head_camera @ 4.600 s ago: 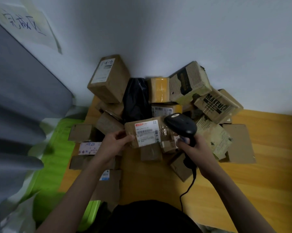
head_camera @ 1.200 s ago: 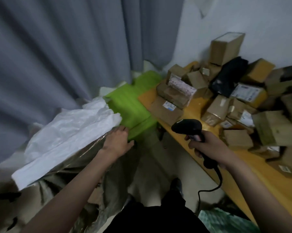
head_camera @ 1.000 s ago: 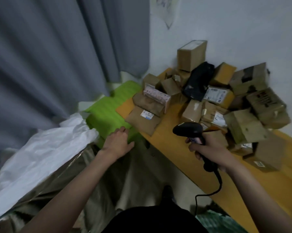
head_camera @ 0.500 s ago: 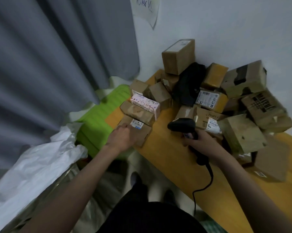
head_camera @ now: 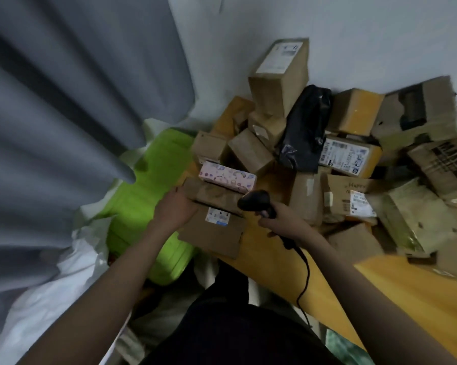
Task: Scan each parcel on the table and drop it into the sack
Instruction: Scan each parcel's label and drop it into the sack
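Brown cardboard parcels, heaped on a wooden bench (head_camera: 406,293) against a white wall.

Left hand (head_camera: 175,209): at the bench's left end, fingers on the left end of a flat brown parcel (head_camera: 213,194); the fingertips are hidden, so how far they curl cannot be told.

Flat brown parcel: lies on a larger flat carton (head_camera: 211,234) with a small white label, which overhangs the bench edge; a pink patterned box (head_camera: 227,176) rests along its far side.

Right hand (head_camera: 284,222): closed round the handle of a black barcode scanner (head_camera: 253,200), head aimed left towards the flat parcels; black cable (head_camera: 305,275) trails down off the bench.

Further stock: tall carton with white label (head_camera: 280,75), black plastic mailer (head_camera: 305,127), yellow-taped box (head_camera: 350,156), printed cartons at right.

Sack (head_camera: 45,299): white, lower left, below the bench beside a green plastic item (head_camera: 148,206). Grey curtain (head_camera: 64,101) behind.
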The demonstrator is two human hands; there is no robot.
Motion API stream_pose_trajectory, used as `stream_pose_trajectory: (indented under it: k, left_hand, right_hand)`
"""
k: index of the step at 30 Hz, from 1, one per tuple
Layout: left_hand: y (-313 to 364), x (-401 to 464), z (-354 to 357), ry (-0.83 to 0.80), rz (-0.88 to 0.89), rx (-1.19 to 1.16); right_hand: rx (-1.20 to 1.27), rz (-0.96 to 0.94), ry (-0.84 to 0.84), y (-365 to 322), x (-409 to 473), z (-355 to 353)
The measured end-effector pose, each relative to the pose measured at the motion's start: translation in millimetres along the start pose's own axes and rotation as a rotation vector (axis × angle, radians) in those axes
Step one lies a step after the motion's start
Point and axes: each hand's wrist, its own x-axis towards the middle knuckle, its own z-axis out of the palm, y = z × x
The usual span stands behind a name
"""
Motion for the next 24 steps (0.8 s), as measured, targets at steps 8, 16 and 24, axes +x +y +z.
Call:
stream_pose_trajectory:
  k: [8, 16, 24]
  left_hand:
    - [-42.7, 92.3, 14.3, -0.113, -0.097, -0.181]
    - [-54.8, 110.5, 32.4, -0.103, -0.122, -0.448]
    - [-19.7, 49.3, -2.9, 0.028, -0.046, -0.503]
  right_hand:
    - [-0.041, 0.087, -0.024, -15.2, 63.5, 24.4]
    - [0.030, 0.066, 0.001, -4.2, 56.6, 34.0]
    - [0.142, -0.058, 0.066, -5.0, 0.1, 12.6]
